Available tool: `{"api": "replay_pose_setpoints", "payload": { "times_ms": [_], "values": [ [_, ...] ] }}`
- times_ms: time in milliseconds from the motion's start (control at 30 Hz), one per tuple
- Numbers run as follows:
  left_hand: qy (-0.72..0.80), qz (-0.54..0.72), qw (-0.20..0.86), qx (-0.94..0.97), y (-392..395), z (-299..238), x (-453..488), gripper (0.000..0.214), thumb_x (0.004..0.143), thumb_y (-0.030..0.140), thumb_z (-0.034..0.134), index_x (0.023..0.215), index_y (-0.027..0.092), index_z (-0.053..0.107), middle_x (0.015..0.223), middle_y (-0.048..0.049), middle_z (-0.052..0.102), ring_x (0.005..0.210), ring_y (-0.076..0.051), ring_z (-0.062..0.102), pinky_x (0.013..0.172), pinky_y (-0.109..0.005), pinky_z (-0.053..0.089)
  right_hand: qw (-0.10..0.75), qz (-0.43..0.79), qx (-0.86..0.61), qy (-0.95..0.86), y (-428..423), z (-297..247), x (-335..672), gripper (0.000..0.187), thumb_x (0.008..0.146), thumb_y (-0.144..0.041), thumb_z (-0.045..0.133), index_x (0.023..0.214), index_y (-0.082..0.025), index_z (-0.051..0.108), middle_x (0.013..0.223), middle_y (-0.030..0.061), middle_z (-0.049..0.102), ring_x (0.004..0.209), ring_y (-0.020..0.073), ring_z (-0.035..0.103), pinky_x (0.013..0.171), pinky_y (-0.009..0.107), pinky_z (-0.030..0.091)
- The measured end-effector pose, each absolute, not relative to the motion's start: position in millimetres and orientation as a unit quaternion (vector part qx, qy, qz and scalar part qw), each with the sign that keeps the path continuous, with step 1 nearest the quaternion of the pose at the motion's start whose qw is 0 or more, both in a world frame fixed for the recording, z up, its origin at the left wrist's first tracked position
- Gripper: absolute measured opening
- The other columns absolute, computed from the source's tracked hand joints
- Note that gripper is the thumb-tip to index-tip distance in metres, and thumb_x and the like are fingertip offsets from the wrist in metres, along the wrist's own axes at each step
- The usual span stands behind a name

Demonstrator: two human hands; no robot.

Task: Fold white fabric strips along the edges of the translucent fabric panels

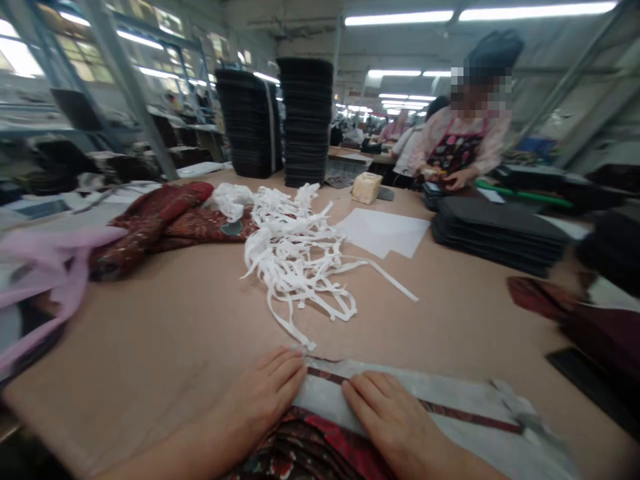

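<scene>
Close in front of me a pale grey-white sheet of fabric (460,387) lies on the table, with a narrow dark red patterned strip (470,413) running along it. My left hand (273,390) rests at the sheet's left end, fingers stretched out and pressed down. Further right, my right hand (385,410) lies on the sheet and strip with its fingers laid flat. Beneath both wrists is dark red patterned fabric (300,447) in folds, partly hidden by my arms. A heap of white fabric strips (300,253) lies just beyond my left hand.
Bundled red patterned fabric (175,227) and pink cloth (55,267) lie left. White paper (383,230) sits past the strips, near tall black stacks (306,120). More black pieces (495,233) are stacked right. One person (460,143) stands across; another person's hand (570,280) touches dark red fabric.
</scene>
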State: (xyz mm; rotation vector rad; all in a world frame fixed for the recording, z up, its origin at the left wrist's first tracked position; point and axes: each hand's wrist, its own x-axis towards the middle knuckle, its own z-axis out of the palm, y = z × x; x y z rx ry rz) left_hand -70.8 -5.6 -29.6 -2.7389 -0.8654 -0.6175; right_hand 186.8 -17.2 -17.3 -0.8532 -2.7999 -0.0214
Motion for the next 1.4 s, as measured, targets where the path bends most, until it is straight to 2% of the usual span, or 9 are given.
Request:
{"api": "replay_pose_setpoints", "payload": {
  "times_ms": [100, 200, 300, 367, 433, 600, 800, 1000, 1400],
  "values": [
    [-0.259, -0.242, 0.131, -0.926, 2, -27, -77, 0.035, 0.087, 0.007, 0.033, 0.116, 0.016, 0.051, 0.106, -0.0088, 0.062, 0.106, -0.020, 0.051, 0.093, -0.030, 0.040, 0.090, -0.023, -0.331, -0.939, -35, -9, 217, 0.033, 0.082, -0.009, 0.049, 0.115, -0.006, 0.050, 0.105, 0.0152, 0.058, 0.091, 0.0263, 0.052, 0.080, 0.040, 0.047],
    [-0.212, -0.205, 0.116, -0.949, 18, -14, -81, 0.036, 0.084, 0.012, 0.038, 0.114, 0.024, 0.053, 0.104, -0.0028, 0.064, 0.097, -0.019, 0.054, 0.086, -0.028, 0.042, 0.093, -0.042, -0.399, -0.911, -52, -2, 253, 0.030, 0.083, -0.007, 0.045, 0.112, -0.008, 0.052, 0.103, 0.0143, 0.060, 0.091, 0.0250, 0.054, 0.079, 0.039, 0.048],
    [-0.139, -0.194, 0.125, -0.963, 33, 3, -69, 0.025, 0.083, 0.012, 0.039, 0.089, 0.026, 0.060, 0.081, 0.0012, 0.065, 0.076, -0.018, 0.056, 0.077, -0.029, 0.040, 0.104, -0.055, -0.488, -0.865, -70, -1, 291, 0.031, 0.082, -0.002, 0.040, 0.108, -0.011, 0.054, 0.098, 0.0121, 0.061, 0.088, 0.0229, 0.055, 0.077, 0.037, 0.049],
    [-0.105, -0.175, 0.121, -0.971, 39, 14, -51, 0.027, 0.084, 0.010, 0.037, 0.071, 0.023, 0.056, 0.068, 0.0017, 0.060, 0.063, -0.017, 0.052, 0.071, -0.030, 0.037, 0.114, -0.054, -0.535, -0.835, -79, -4, 313, 0.031, 0.082, -0.001, 0.040, 0.105, -0.012, 0.056, 0.097, 0.0113, 0.061, 0.089, 0.0231, 0.055, 0.078, 0.038, 0.048],
    [-0.087, -0.161, 0.086, -0.979, 41, 22, -24, 0.029, 0.086, 0.008, 0.036, 0.064, 0.022, 0.051, 0.063, 0.0020, 0.056, 0.058, -0.016, 0.048, 0.066, -0.029, 0.035, 0.129, -0.044, -0.581, -0.802, -85, -9, 332, 0.029, 0.082, -0.001, 0.040, 0.101, -0.014, 0.059, 0.097, 0.0103, 0.060, 0.089, 0.0230, 0.054, 0.079, 0.038, 0.047],
    [-0.048, -0.107, -0.047, -0.992, 37, 26, 65, 0.012, 0.087, 0.014, 0.045, 0.085, 0.021, 0.055, 0.083, 0.0005, 0.058, 0.072, -0.016, 0.050, 0.068, -0.027, 0.037, 0.232, 0.005, -0.666, -0.709, -85, -17, 356, 0.025, 0.085, -0.005, 0.040, 0.090, -0.015, 0.061, 0.089, 0.0076, 0.059, 0.086, 0.0199, 0.053, 0.078, 0.033, 0.047],
    [-0.039, -0.087, -0.043, -0.995, 33, -2, 170, 0.019, 0.087, 0.020, 0.050, 0.105, 0.019, 0.054, 0.095, -0.0030, 0.056, 0.086, -0.020, 0.050, 0.076, -0.032, 0.042, 0.296, 0.018, -0.675, -0.676, -76, -28, 362, 0.024, 0.083, -0.003, 0.041, 0.084, -0.017, 0.061, 0.083, 0.0051, 0.057, 0.084, 0.0186, 0.052, 0.076, 0.031, 0.045],
    [-0.025, -0.137, 0.009, -0.990, 23, -25, 208, 0.020, 0.090, 0.017, 0.043, 0.108, 0.015, 0.052, 0.092, -0.0053, 0.055, 0.084, -0.021, 0.049, 0.074, -0.036, 0.043, 0.319, 0.026, -0.680, -0.660, -74, -33, 363, 0.024, 0.082, -0.002, 0.043, 0.083, -0.016, 0.062, 0.082, 0.0042, 0.056, 0.083, 0.0174, 0.051, 0.076, 0.031, 0.044],
    [-0.081, -0.168, -0.033, -0.982, 20, -27, 212, 0.020, 0.086, 0.018, 0.045, 0.102, 0.016, 0.056, 0.090, -0.0067, 0.053, 0.083, -0.023, 0.046, 0.073, -0.038, 0.044, 0.351, 0.047, -0.681, -0.641, -73, -35, 363, 0.023, 0.082, -0.002, 0.044, 0.083, -0.016, 0.062, 0.083, 0.0041, 0.056, 0.083, 0.0167, 0.052, 0.077, 0.029, 0.043]
  ]
}}
